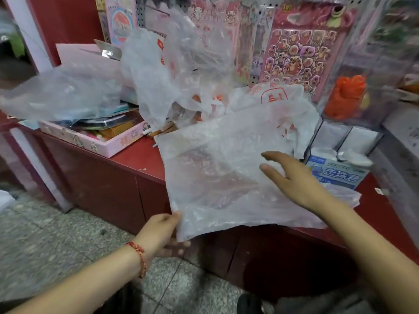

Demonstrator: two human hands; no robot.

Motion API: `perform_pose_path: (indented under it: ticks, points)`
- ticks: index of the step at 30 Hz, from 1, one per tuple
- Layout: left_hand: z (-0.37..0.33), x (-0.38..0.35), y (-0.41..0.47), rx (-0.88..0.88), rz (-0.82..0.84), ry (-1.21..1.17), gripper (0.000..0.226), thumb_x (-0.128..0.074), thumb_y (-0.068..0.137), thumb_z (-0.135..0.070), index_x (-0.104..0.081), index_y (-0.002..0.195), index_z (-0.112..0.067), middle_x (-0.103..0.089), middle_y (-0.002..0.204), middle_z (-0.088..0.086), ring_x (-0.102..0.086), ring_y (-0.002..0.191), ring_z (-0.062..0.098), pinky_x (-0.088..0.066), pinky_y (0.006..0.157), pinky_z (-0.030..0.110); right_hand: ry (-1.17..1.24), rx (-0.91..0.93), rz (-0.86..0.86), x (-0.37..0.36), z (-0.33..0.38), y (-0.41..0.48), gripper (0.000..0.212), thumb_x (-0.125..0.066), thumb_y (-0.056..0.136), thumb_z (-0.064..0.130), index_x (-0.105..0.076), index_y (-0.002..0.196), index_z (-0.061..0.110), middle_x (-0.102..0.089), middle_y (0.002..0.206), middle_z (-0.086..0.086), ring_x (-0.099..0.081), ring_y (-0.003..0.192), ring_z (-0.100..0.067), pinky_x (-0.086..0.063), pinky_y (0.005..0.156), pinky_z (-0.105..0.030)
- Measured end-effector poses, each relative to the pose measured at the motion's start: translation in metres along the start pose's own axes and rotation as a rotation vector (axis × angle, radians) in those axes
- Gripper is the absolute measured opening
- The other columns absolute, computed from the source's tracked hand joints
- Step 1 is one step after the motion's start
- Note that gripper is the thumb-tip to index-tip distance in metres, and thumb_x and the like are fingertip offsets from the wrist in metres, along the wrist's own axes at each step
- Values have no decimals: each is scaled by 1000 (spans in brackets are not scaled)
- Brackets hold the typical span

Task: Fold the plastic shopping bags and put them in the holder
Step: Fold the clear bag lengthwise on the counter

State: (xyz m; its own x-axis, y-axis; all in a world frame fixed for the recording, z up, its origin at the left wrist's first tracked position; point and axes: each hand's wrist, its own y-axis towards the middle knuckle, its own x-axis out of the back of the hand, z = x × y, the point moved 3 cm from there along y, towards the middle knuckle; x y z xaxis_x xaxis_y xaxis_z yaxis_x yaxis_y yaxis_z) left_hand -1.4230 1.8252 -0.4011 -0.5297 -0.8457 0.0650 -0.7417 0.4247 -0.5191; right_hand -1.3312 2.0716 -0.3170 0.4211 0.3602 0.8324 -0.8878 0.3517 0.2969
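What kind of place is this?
Probably a small stationery or gift shop: pink cartoon sticker sheets hang on a pegboard, and a dark red counter holds a pink tray of small goods.

left hand (162, 230) — fingers under the bag (226, 177) corner, dim through the plastic | blue box (335, 174): lower edge covered, small print too blurred to read | orange thing (347, 96) in the clear case (371, 64) — smeared, cannot tell what | pink tray (90, 142): contents mostly under a crumpled bag (63, 94) | forearms (90, 279) cut by bottom edge

Two hands (161, 232) (292, 177), four bags (215, 177) (272, 96) (158, 75) (63, 91), one tray (90, 143)
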Motion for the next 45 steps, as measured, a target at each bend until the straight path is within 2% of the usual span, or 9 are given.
perform_pose_path:
  ticks: [3,9,14,21,25,29,34,37,45]
  points:
    - [-4,5,4,-23,-84,-86,24,-48,97,-18,-55,80,-2,-61,58,9,-56,52,20,-48,40,24,74,-213,-154,34,-26,-11,30,-54,93,30,-56,117,12,-61,108,-3,-55,101,-19,-39,82,-29]
    - [-7,16,13,88,-34,-300,23,-41,99,-15,-53,82,-5,-54,75,10,-46,63,19,-43,34,16,45,-376,139,39,-56,-33,29,-56,89,45,-60,85,16,-56,80,6,-54,80,-14,-40,67,-24]
    - [-9,23,17,177,75,-366,20,-41,97,-9,-54,85,-2,-57,73,10,-46,67,17,-48,38,18,42,-352,263,44,-54,-39,37,-77,75,30,-59,104,18,-49,77,11,-47,70,0,-36,63,-11]
    - [-15,43,34,213,118,-265,48,-54,87,-10,-46,133,1,-64,84,10,-57,74,17,-55,52,27,168,-353,178,44,-58,-35,20,-74,79,20,-66,75,2,-50,53,8,-43,49,-3,-33,47,-7]
    - [-21,35,23,147,196,-268,17,-45,93,-8,-60,100,-3,-60,78,8,-58,62,15,-51,45,20,74,-306,100,43,-61,-30,23,-68,85,17,-62,70,0,-50,59,1,-41,53,-9,-34,48,-13]
    - [-23,34,12,124,209,-197,18,-46,94,-10,-62,86,-5,-62,73,7,-53,67,15,-48,44,18,56,-301,124,38,-62,-26,26,-71,82,22,-61,75,-1,-47,62,-2,-40,57,-13,-32,56,-25]
    - [-18,44,21,-79,-38,-9,20,-53,92,-4,-59,73,-6,-55,56,4,-53,50,10,-45,40,15,46,-352,336,33,-68,-31,37,-84,66,22,-60,71,-5,-44,61,-5,-37,54,-11,-26,58,-28]
    - [-16,52,26,-145,-140,95,24,-52,91,-2,-54,68,-6,-53,56,8,-48,31,1,-37,35,10,36,-328,166,44,-70,-28,32,-78,74,20,-57,66,-3,-44,58,-7,-39,55,-16,-29,55,-29]
    - [-26,53,19,-165,-153,-24,11,-46,96,-7,-52,88,-4,-60,77,17,-59,36,8,-41,34,12,-3,-230,-291,58,-61,-24,24,-71,82,26,-61,69,9,-56,56,-2,-48,51,-7,-37,51,-21]
